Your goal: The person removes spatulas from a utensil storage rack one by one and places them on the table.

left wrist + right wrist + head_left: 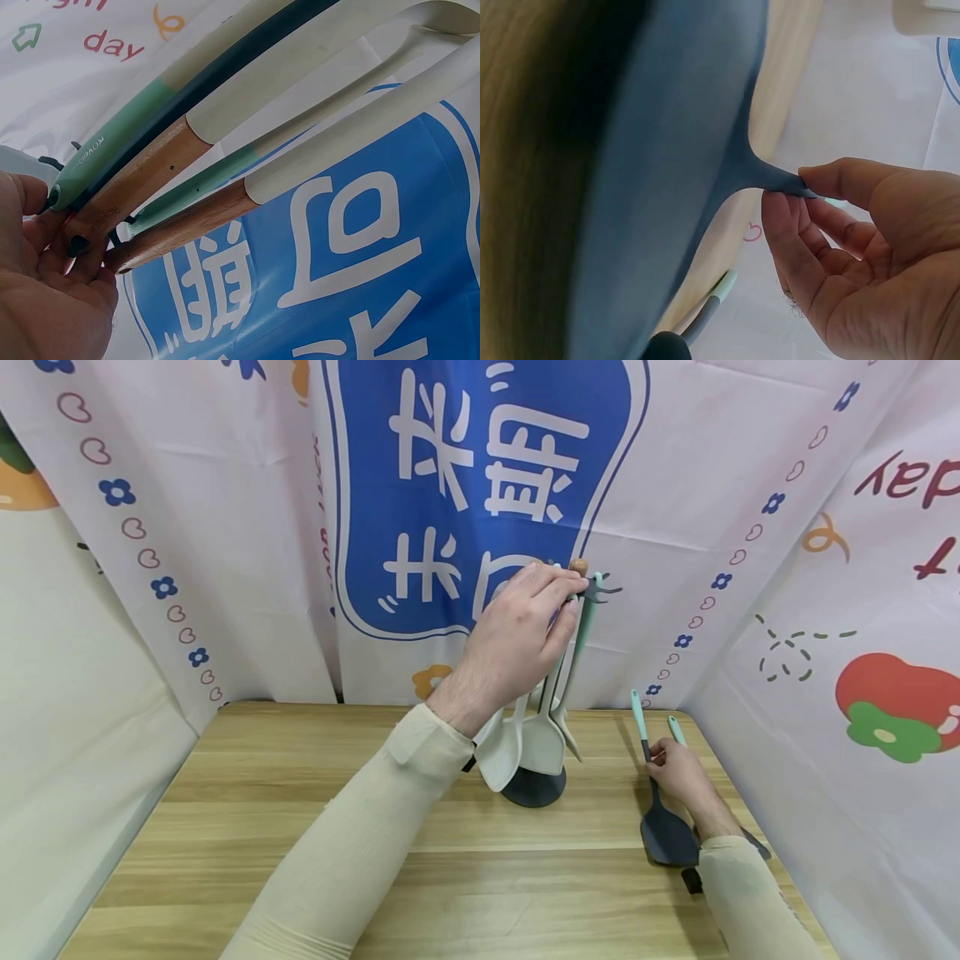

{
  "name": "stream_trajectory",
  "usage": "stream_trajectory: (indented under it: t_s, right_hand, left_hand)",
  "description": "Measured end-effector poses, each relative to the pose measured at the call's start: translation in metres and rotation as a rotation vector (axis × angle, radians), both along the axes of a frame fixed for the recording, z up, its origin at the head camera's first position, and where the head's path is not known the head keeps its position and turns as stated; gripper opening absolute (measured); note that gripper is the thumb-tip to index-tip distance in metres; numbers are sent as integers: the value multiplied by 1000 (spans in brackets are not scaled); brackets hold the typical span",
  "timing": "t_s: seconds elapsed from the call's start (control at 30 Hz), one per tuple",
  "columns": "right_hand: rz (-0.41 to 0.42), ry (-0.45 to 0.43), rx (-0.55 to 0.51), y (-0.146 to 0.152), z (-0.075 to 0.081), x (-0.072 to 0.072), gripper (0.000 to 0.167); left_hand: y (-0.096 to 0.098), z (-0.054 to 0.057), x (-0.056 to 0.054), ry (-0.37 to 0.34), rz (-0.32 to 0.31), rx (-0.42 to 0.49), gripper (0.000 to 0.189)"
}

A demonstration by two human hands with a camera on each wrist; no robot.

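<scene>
My left hand (525, 618) is at the top of a utensil stand whose dark round base (547, 795) rests on the table. Its fingers curl about the stand's hooked top (600, 590), close to the handle ends. Wooden handles (154, 176) and mint-green handles (112, 154) hang there, and below them a pale spoon (500, 760) and a pale turner (543, 745). At the right, my right hand (681, 777) pinches the shaft of a dark turner (667, 837) with a mint handle between thumb and fingertips. The turner's broad head points toward me.
Another mint-handled utensil (676, 728) lies at the table's right edge, partly hidden under the right hand and forearm. The wooden table (300, 827) meets a printed cloth (247, 568) at the back, and more cloth (817, 760) hangs along the right side.
</scene>
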State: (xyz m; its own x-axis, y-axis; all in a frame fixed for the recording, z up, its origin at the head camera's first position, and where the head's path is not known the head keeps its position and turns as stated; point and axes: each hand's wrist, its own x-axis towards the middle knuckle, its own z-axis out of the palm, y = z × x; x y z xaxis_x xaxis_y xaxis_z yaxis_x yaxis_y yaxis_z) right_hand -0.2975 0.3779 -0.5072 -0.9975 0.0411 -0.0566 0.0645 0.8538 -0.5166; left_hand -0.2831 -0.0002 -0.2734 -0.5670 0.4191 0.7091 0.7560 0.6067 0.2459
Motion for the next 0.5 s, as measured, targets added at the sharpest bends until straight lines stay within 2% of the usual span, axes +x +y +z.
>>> stream_trajectory:
  t_s: [0.2, 0.23, 0.3, 0.37, 0.43, 0.5]
  right_hand:
    - [63, 76, 1, 35, -52, -27, 25]
    - [62, 68, 5, 35, -53, -27, 25]
    - [48, 27, 23, 25, -42, -20, 26]
    - [43, 22, 33, 15, -33, -13, 27]
    - [37, -17, 37, 2, -16, -3, 29]
    - [29, 11, 60, 3, -20, -5, 28]
  left_hand:
    - [0, 0, 0, -6, -3, 5, 42]
    - [0, 0, 0, -6, -3, 5, 42]
    - [0, 0, 0, -7, -4, 6, 42]
    - [0, 0, 0, -9, -2, 6, 42]
    - [0, 0, 1, -9, -1, 4, 42]
    - [0, 0, 0, -10, 0, 4, 42]
